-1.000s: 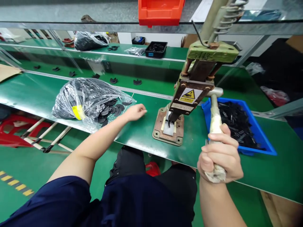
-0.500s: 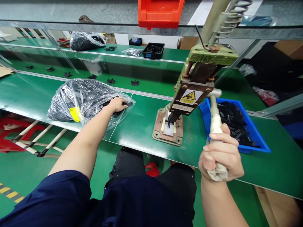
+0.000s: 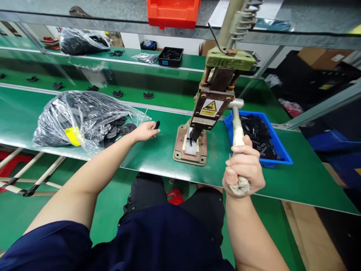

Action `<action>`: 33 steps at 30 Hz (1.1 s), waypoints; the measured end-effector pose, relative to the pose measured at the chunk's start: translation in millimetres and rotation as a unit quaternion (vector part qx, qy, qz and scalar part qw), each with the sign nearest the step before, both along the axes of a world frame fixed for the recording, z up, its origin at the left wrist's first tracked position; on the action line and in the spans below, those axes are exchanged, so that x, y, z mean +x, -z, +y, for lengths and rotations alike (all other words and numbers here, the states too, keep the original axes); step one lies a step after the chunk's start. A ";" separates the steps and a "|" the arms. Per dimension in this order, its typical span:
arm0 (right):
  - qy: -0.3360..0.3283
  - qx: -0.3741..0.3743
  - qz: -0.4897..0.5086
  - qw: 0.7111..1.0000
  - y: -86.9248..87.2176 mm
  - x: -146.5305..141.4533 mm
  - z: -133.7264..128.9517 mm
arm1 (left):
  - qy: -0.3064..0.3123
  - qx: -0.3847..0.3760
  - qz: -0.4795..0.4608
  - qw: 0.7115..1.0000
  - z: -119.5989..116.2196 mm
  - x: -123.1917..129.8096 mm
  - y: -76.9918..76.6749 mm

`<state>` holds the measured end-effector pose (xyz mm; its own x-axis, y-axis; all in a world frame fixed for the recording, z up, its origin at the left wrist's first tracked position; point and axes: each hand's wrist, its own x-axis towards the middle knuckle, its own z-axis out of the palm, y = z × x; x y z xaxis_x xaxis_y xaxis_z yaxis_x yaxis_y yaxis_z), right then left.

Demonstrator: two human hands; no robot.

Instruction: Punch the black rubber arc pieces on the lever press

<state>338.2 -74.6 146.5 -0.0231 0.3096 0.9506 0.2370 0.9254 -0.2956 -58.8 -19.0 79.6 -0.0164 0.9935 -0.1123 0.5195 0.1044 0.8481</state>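
Green bench (image 3: 158,154), green floor (image 3: 108,212): left fingers (image 3: 153,132) pinch a black piece (image 3: 157,124), right fingers (image 3: 244,160) clasp a lever (image 3: 237,126).

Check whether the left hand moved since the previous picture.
Yes: the left hand moved rightward, away from the clear bag and closer to the press base.

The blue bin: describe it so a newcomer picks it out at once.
On the green workbench, find the tall lever press with the yellow warning label. Right of it, beyond the right hand gripping the lever, sits an open bin filled with black parts. It is blue, unlike the black tray farther back and the red bin overhead.
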 end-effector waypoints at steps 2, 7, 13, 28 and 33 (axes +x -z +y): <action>0.000 0.000 -0.004 1.000 -0.5 -0.1 -0.4 | 0.013 0.002 -0.040 0.999 -8.3 23.0 -2.2; -0.021 0.013 -0.003 1.000 -1.5 -1.4 0.5 | 0.013 -0.019 -0.143 0.989 -16.8 71.0 -6.7; -0.009 0.001 -0.002 1.000 -1.1 -1.9 -2.5 | -0.057 -0.028 -0.273 0.960 -8.6 105.7 -1.9; -0.010 -0.023 0.008 1.000 -3.6 -3.9 -6.9 | 0.076 0.015 -0.138 0.987 30.5 113.5 18.9; -0.004 -0.019 0.004 1.000 -1.6 -3.0 -6.5 | 0.099 -0.006 -0.154 0.983 36.6 112.9 18.2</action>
<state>335.1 -81.0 148.1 -0.0176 0.3459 0.9381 0.2274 0.9151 -0.3331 54.1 17.5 61.3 0.2137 0.9724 -0.0934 0.2500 0.0379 0.9675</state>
